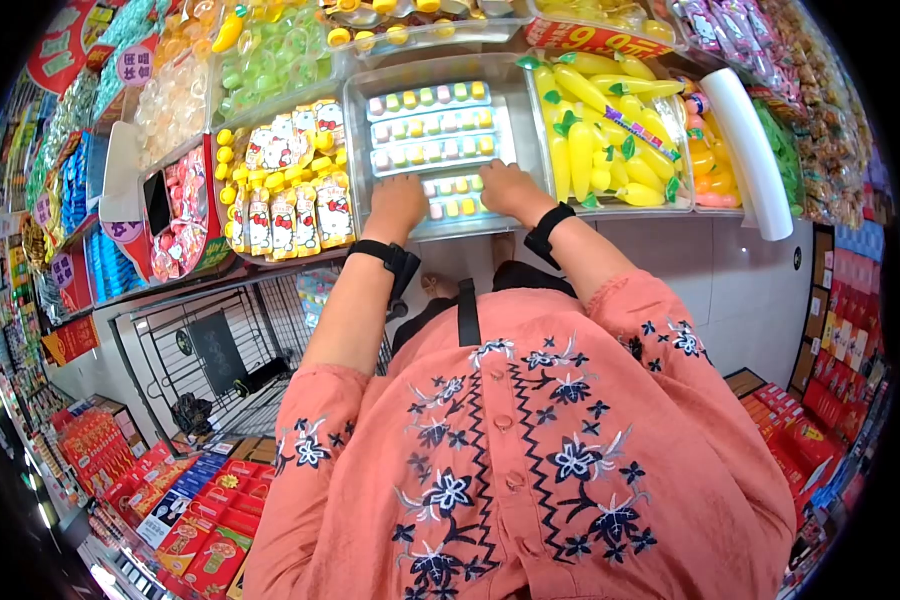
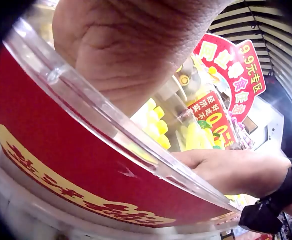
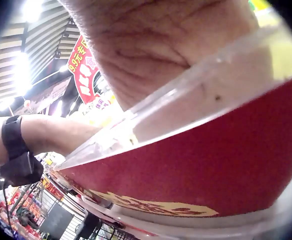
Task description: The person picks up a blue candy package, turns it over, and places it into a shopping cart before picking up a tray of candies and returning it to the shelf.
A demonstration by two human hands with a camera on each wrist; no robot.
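Inside a clear plastic bin (image 1: 432,68), a pack of small bottles with pastel tops (image 1: 458,196) lies near the front wall. My left hand (image 1: 398,203) holds its left end, and my right hand (image 1: 513,190) holds the right end, fingertips mostly hidden. Just behind it, more packs of the same kind (image 1: 432,127) lie in rows. Seen from the left wrist, both hands reach over the bin's clear rim (image 2: 93,102), which has a red front panel (image 2: 71,140). The right wrist view shows my left hand (image 3: 66,134) beyond that rim.
Yellow cartoon-cat packets (image 1: 285,180) fill the bin on the left. To the right are yellow banana-shaped containers (image 1: 610,130), then a white roll (image 1: 745,150). A phone-like black rectangle (image 1: 158,203) stands at the far left. A wire cart (image 1: 210,350) is below the counter.
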